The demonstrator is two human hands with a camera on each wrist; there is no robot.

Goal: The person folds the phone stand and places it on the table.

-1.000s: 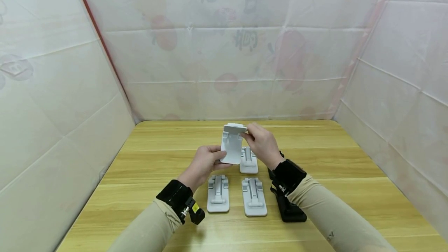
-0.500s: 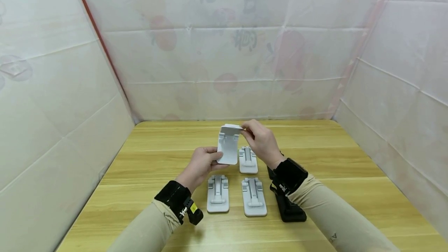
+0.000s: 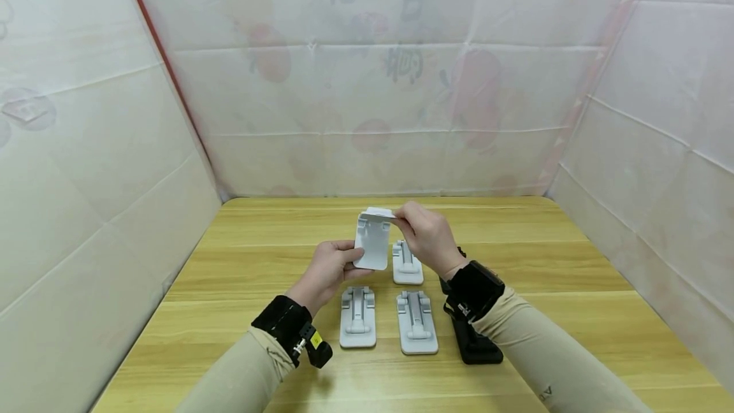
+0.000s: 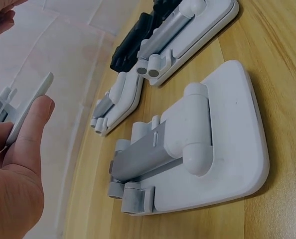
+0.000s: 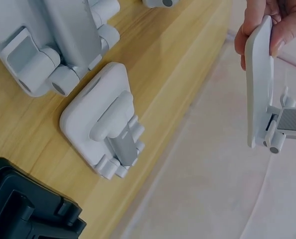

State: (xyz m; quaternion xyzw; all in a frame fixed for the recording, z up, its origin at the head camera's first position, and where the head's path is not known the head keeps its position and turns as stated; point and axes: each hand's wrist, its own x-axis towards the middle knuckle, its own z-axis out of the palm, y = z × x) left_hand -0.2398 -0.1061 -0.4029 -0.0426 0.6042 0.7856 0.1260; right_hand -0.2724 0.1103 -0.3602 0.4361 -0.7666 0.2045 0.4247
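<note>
A white folding phone stand (image 3: 373, 242) is held in the air above the table, its flat panel facing the head camera. My left hand (image 3: 329, 266) pinches the lower left edge of that panel, thumb in front. With thumb and fingers, my right hand (image 3: 427, 234) pinches the right end of the top flap (image 3: 377, 212), which sticks out at an angle from the panel. In the right wrist view a grey pad (image 5: 293, 121) and hinge show on the held stand; my right hand is out of that frame.
White folded phone stands lie on the wooden table (image 3: 258, 311): one front left (image 3: 358, 317), one front right (image 3: 417, 324), one behind (image 3: 407, 263). A black stand (image 3: 476, 340) lies right, partly under the right forearm; another black piece shows behind the wrist. Sheet-covered walls enclose the table.
The held stand has shifted slightly left. Its top flap has tilted, showing less of its face, while the right hand keeps hold of its end. The stands on the table have not moved.
</note>
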